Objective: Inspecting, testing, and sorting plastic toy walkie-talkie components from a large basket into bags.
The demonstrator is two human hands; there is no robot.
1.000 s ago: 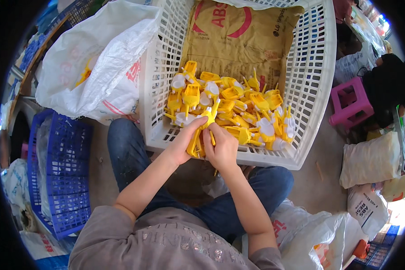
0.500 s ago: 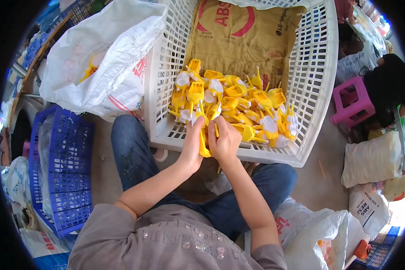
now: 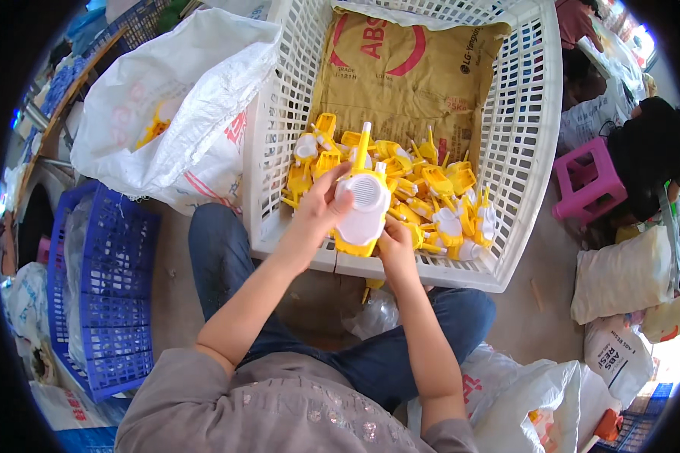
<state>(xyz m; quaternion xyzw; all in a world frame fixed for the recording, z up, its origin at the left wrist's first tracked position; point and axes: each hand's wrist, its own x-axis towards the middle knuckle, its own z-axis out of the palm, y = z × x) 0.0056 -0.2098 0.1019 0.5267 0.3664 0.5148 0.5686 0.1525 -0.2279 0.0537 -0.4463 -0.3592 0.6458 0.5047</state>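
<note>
A yellow-and-white toy walkie-talkie is held over the near rim of a white plastic basket, its white grille face up and its yellow antenna pointing away from me. My left hand grips it along the left side, thumb on the white face. At its lower right edge, the fingers of my right hand are closed on it, the fingertips partly hidden. Several similar yellow-and-white toy walkie-talkies lie heaped in the basket beyond my hands.
A brown printed paper sack lines the basket's far part. Left of it stands an open white woven sack with yellow pieces inside; nearer is a blue crate. A pink stool and a dark-clothed person are at the right.
The walkie-talkie has turned from edge-on to showing its white face. My left hand has shifted slightly left and up along it, my right hand right and down.
</note>
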